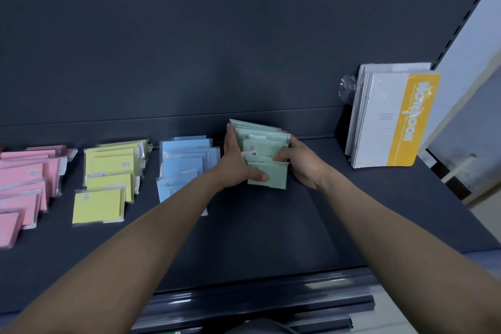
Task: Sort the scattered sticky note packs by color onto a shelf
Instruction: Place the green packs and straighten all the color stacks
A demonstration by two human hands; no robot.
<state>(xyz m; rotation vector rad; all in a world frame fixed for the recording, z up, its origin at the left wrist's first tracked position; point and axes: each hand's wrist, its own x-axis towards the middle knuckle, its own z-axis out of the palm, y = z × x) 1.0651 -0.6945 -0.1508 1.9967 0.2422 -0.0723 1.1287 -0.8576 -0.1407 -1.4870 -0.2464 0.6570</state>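
A dark grey metal shelf (271, 225) with a matching upright back panel (244, 35) is seen from above. The pile of pale green sticky note packs (264, 144) in clear wrap is taken as the reference; it lies on the deck close to the back panel. Well to its right, a stack of white-and-yellow paper notebooks (393, 122) is leaned upright. Farthest to its left the pink sticky note packs (24, 182) are spread, nearer the yellow sticky note packs (108, 171), and just beside it the blue sticky note packs (184, 163). Each colour is kept in its own loose, overlapping group.

The green pile is clasped from both sides. The left hand (238, 160) is laid along its left edge, fingers nearly straight and thumb hooked over the frontmost pack. The right hand (301, 163) is curled round its right edge, thumb on top.

The step in hand is judged to be the squaring-up of the last colour group. No stray packs are seen, so the sorting appears nearly done. A gentle inward squeeze is probably called for next, then a release that does not drag the slippery wrapped packs.

Only a narrow gap is left between the pile and the blue group, and the left forearm is held over that group's front corner, so a lifted withdrawal is advised. Bare deck is offered to the right as far as the notebooks, and in front as far as the shelf's lip.
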